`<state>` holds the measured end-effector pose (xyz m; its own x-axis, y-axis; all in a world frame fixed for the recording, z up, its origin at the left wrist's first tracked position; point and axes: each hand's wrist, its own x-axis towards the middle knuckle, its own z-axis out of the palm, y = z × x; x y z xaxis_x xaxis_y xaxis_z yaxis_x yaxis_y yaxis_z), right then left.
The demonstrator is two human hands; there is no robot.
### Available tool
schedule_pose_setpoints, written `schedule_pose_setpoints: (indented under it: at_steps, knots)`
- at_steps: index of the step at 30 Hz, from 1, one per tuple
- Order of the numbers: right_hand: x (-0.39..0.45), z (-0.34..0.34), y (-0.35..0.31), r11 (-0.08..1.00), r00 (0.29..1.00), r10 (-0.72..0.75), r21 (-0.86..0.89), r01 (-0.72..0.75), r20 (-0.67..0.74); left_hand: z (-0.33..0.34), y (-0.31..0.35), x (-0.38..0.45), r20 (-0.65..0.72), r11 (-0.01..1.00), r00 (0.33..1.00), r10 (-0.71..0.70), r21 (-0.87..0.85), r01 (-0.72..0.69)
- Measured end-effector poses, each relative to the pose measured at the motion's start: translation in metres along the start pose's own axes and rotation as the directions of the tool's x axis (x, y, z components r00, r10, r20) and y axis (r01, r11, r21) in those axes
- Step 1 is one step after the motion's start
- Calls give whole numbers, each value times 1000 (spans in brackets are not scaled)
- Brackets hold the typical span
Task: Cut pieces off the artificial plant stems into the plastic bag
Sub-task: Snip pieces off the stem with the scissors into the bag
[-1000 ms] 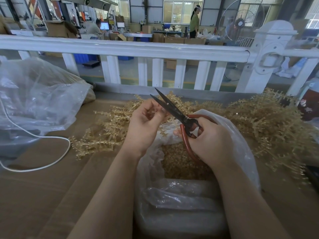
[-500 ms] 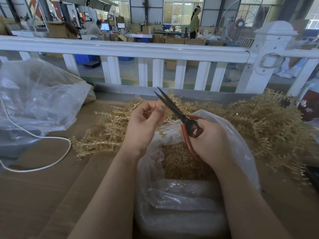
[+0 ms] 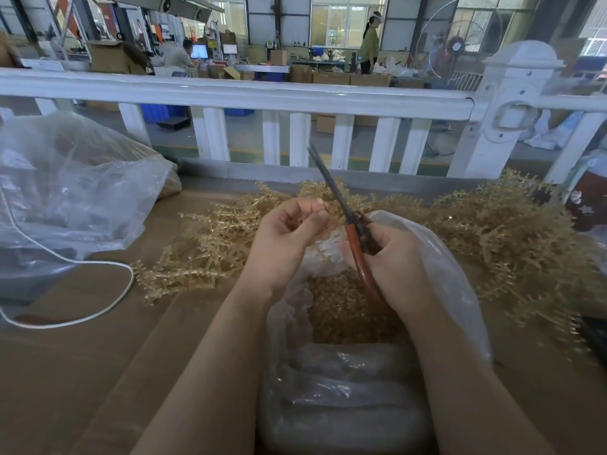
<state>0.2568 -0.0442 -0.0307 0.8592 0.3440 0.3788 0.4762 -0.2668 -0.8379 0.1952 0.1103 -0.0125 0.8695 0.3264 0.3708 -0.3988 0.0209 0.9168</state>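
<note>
My left hand (image 3: 284, 239) pinches a small tan plant stem (image 3: 320, 205) between thumb and fingertips, just above the mouth of the clear plastic bag (image 3: 456, 284). My right hand (image 3: 391, 264) grips red-handled scissors (image 3: 356, 238); their dark blades are closed and point up and away beside the stem. Cut tan pieces (image 3: 341, 310) fill the bag under both hands. Heaps of uncut tan stems lie on the table at left (image 3: 203, 251) and right (image 3: 512, 231).
A cardboard-covered table (image 3: 82, 372) holds a large clear bag (image 3: 65, 185) at the left and a white cord (image 3: 108, 310). A white railing (image 3: 246, 96) runs along the far edge. A dark object (image 3: 588, 208) stands at the right edge.
The scissor blades have closed and swung more upright, shifting right. My left hand has stayed over the bag with the stem pinched.
</note>
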Motion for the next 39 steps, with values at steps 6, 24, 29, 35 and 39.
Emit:
schedule_pose_setpoints:
  at_steps: [6, 24, 29, 35, 39]
  knots:
    - [-1, -6, -9, 968, 995, 43, 250, -18, -93, -11, 1, 0, 108, 972, 966, -236, 7, 236]
    - [-1, -7, -11, 960, 992, 50, 279, -15, -116, -4, 5, -4, 244, 983, 954, -172, 100, 151]
    - [-2, -7, -10, 988, 991, 41, 152, -22, -126, -6, 8, -3, 121, 989, 985, -125, -58, 133]
    - [-3, -8, -4, 987, 995, -50, -155, 35, -90, -6, 7, -1, -10, 998, 1000, -22, -57, 22]
    - [-5, -9, -1, 916, 991, -128, -387, 107, -29, -6, 6, 0, -45, 999, 999, -15, -41, 13]
